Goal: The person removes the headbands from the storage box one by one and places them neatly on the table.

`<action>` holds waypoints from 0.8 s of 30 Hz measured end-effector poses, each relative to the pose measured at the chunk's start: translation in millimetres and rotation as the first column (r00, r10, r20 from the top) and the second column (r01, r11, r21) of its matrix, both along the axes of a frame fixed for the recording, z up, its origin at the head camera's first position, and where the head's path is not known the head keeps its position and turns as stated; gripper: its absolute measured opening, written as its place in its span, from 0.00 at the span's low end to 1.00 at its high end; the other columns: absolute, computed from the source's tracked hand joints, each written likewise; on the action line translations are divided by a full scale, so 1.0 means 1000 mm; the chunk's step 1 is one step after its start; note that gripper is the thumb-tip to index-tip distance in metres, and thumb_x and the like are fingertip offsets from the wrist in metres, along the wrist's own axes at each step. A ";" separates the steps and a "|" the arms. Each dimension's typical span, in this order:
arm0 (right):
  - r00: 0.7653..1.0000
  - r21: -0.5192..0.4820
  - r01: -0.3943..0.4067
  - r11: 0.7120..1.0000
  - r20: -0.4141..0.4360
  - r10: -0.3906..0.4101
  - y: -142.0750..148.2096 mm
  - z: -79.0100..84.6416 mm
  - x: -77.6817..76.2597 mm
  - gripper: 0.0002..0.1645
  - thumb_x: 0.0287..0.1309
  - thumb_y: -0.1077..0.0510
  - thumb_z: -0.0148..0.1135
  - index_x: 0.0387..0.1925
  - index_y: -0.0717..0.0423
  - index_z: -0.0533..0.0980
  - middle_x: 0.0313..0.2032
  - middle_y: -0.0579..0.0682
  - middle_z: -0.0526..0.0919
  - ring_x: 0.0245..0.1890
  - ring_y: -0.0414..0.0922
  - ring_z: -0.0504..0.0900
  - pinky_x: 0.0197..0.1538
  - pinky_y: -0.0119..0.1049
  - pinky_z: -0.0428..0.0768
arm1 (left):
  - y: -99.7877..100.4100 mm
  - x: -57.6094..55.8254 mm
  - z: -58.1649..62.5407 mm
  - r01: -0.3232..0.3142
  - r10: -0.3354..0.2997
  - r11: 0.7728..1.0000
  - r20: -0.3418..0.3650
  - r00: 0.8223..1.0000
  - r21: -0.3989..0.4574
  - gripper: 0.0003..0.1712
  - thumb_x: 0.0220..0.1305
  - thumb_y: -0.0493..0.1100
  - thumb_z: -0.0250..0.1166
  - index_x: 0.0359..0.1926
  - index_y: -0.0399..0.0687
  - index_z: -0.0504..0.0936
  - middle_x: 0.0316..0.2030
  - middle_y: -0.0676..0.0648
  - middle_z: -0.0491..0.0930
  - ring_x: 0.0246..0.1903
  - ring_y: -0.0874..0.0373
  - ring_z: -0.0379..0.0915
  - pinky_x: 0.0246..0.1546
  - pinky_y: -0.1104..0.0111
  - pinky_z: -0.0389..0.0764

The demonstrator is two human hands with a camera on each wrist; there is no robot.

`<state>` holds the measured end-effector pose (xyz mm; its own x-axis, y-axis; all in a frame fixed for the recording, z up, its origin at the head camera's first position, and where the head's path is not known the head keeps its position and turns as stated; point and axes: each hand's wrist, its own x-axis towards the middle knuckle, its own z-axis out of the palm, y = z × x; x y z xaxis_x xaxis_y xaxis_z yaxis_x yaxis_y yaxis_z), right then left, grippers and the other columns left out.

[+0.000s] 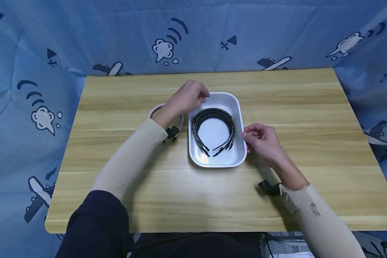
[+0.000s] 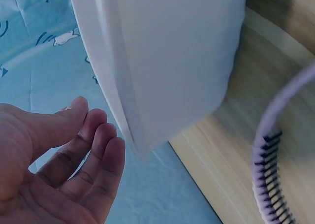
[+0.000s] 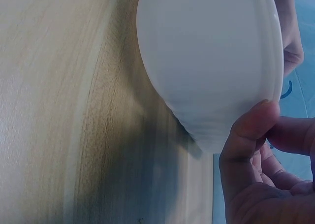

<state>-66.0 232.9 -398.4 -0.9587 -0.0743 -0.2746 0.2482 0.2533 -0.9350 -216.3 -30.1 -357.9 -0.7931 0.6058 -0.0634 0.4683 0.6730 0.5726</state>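
Observation:
A white tray sits on the table with several black toothed headbands nested inside it. At its right rim, my right hand pinches the edge between thumb and fingers. My left hand is over the far left corner, its fingers loosely bent and its thumb near the index finger. In the left wrist view, the hand appears just apart from the tray wall, with nothing seen in it. Under the left wrist lies a pale purple headband with dark teeth, partly hidden by the arm in the head view.
The wooden table carries the tray near its middle. A blue patterned cloth hangs behind and at both sides. Dark camera mounts stick out from the wrists close to the tabletop.

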 end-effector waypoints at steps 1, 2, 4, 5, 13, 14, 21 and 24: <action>1.000 -0.003 0.003 1.000 0.002 -0.003 0.000 0.000 0.000 0.12 0.72 0.66 0.60 0.50 0.74 0.74 0.26 0.39 0.83 0.20 0.36 0.78 0.25 0.30 0.81 | 0.001 0.000 -0.001 0.005 -0.005 1.000 0.003 1.000 0.000 0.18 0.70 0.28 0.58 0.54 0.38 0.89 0.51 0.41 0.89 0.52 0.51 0.84 0.61 0.63 0.83; 1.000 -0.005 0.004 1.000 0.003 -0.004 0.000 0.000 -0.001 0.12 0.72 0.67 0.60 0.49 0.74 0.74 0.26 0.39 0.83 0.20 0.36 0.78 0.25 0.29 0.81 | 0.003 0.000 -0.001 0.009 -0.009 1.000 0.004 1.000 0.003 0.18 0.70 0.28 0.58 0.54 0.37 0.89 0.51 0.41 0.89 0.53 0.50 0.84 0.61 0.63 0.83; 1.000 -0.009 0.006 1.000 0.006 -0.006 0.000 0.000 -0.001 0.11 0.72 0.67 0.60 0.49 0.73 0.74 0.26 0.39 0.83 0.19 0.36 0.78 0.25 0.30 0.81 | 0.005 0.000 -0.002 0.012 -0.012 1.000 0.013 1.000 0.006 0.18 0.69 0.27 0.58 0.54 0.37 0.89 0.52 0.41 0.89 0.54 0.50 0.84 0.62 0.63 0.83; 1.000 -0.011 0.007 1.000 0.007 -0.007 0.000 -0.001 -0.001 0.11 0.72 0.67 0.60 0.49 0.73 0.74 0.26 0.39 0.83 0.19 0.36 0.78 0.25 0.30 0.81 | 0.006 0.000 -0.002 0.014 -0.014 1.000 0.012 1.000 0.007 0.18 0.69 0.27 0.58 0.54 0.37 0.89 0.52 0.41 0.89 0.54 0.50 0.84 0.62 0.63 0.83; 1.000 -0.018 0.008 1.000 -0.001 -0.008 0.000 -0.001 -0.001 0.09 0.71 0.68 0.60 0.48 0.71 0.74 0.25 0.39 0.83 0.19 0.36 0.77 0.25 0.30 0.81 | 0.013 0.002 -0.002 0.020 -0.020 1.000 0.021 1.000 0.001 0.17 0.71 0.29 0.60 0.55 0.37 0.88 0.53 0.41 0.89 0.55 0.50 0.84 0.63 0.64 0.82; 1.000 -0.020 0.008 1.000 0.000 -0.008 0.000 -0.001 -0.001 0.09 0.71 0.68 0.60 0.48 0.71 0.74 0.25 0.39 0.83 0.19 0.36 0.77 0.25 0.30 0.81 | 0.014 0.002 -0.002 0.022 -0.022 1.000 0.020 1.000 0.003 0.17 0.71 0.29 0.60 0.54 0.37 0.89 0.53 0.40 0.89 0.54 0.50 0.84 0.63 0.63 0.82; 1.000 -0.027 0.011 1.000 0.014 -0.011 0.000 -0.002 -0.001 0.09 0.71 0.68 0.61 0.48 0.70 0.74 0.25 0.39 0.83 0.19 0.36 0.77 0.24 0.29 0.81 | 0.020 0.002 -0.006 0.047 -0.048 0.999 0.036 0.998 0.009 0.17 0.71 0.28 0.58 0.54 0.36 0.89 0.52 0.39 0.89 0.54 0.49 0.85 0.62 0.62 0.83; 1.000 -0.015 0.010 1.000 0.013 -0.009 0.001 -0.002 0.000 0.10 0.71 0.67 0.61 0.48 0.71 0.74 0.24 0.39 0.83 0.19 0.36 0.77 0.25 0.30 0.81 | 0.023 0.002 -0.008 0.051 -0.052 0.999 0.037 0.998 0.008 0.17 0.71 0.28 0.58 0.53 0.35 0.89 0.51 0.38 0.90 0.53 0.49 0.85 0.62 0.61 0.84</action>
